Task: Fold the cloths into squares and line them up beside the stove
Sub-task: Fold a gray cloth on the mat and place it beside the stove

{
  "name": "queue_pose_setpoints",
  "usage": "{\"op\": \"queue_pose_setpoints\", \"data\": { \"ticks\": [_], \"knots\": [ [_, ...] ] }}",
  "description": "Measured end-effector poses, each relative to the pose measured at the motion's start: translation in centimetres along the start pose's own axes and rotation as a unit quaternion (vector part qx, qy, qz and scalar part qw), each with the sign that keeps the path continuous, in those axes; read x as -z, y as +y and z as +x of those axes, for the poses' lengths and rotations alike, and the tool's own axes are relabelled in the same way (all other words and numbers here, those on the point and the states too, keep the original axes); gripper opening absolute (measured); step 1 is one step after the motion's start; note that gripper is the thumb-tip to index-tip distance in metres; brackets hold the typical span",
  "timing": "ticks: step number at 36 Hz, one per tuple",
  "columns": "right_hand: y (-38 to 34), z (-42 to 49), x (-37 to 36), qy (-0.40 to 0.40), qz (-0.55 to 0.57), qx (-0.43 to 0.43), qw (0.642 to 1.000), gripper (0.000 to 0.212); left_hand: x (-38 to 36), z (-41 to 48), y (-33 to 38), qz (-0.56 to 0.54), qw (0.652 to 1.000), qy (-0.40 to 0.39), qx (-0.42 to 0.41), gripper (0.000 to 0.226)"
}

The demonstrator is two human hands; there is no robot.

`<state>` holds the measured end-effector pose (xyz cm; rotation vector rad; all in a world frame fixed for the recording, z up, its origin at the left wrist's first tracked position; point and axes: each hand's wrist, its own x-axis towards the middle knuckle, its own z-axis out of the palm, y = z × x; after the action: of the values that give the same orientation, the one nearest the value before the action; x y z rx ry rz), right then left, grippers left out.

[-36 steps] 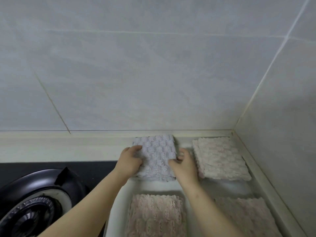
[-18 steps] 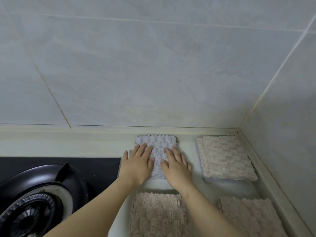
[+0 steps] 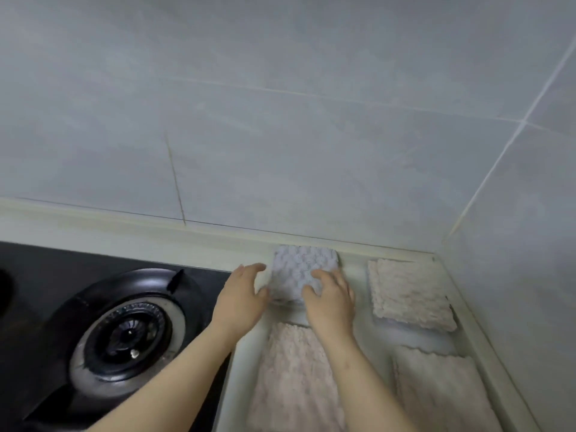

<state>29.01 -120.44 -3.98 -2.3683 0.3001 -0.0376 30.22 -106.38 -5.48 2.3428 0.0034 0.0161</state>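
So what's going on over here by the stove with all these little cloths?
A person is tidying folded cloths on the counter to the right of the stove. Both hands are at the grey cloth by the back wall: the left hand at its left edge, the right hand resting on top. Three pinkish cloths already lie folded in squares around it, one to its right and two nearer the person.

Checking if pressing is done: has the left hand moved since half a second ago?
Yes. The left hand slid left off the grey cloth, toward the stove, and now sits at the cloth's left edge.
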Motion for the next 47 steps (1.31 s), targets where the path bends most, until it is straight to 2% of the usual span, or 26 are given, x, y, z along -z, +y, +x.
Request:
{"op": "queue_pose_setpoints", "data": {
  "ticks": [4, 10, 16, 23, 27, 30, 35, 47],
  "knots": [
    [-2.4, -3.5, -0.5, -0.006, 0.032, 0.05, 0.998, 0.033, 3.5, -4.4, -0.1, -0.042, 0.998, 0.043, 0.031, 0.046],
    [-6.6, -9.1, -3.1, -0.083, 0.071, 0.139, 0.984, 0.027, 8.4, -10.8, -2.9, -0.067, 0.986, 0.118, 0.093, 0.039],
    [-11.6, -15.0, -7.4, -0.161, 0.098, 0.205, 0.96, 0.028, 13.8, -17.8, -7.1, -0.083, 0.96, 0.214, 0.159, 0.033],
    [-18.0, -23.2, -13.7, -0.263, 0.084, 0.292, 0.916, 0.024, 20.9, -26.8, -13.6, -0.097, 0.918, 0.306, 0.234, 0.03],
    [-22.0, -29.0, -17.8, -0.31, 0.097, 0.317, 0.891, 0.017, 25.2, -32.1, -17.6, -0.083, 0.9, 0.349, 0.247, 0.026],
    [-24.8, -33.3, -21.3, -0.341, 0.099, 0.319, 0.879, 0.022, 28.6, -36.1, -21.0, -0.082, 0.884, 0.378, 0.262, 0.026],
    [-28.8, -40.8, -27.1, -0.389, 0.112, 0.316, 0.858, 0.016, 33.9, -42.4, -26.6, -0.085, 0.87, 0.394, 0.282, 0.024],
    [-37.4, -52.5, -37.4, -0.429, 0.088, 0.3, 0.848, 0.022, 44.0, -52.3, -37.3, -0.091, 0.858, 0.393, 0.317, 0.019]
  ]
}}
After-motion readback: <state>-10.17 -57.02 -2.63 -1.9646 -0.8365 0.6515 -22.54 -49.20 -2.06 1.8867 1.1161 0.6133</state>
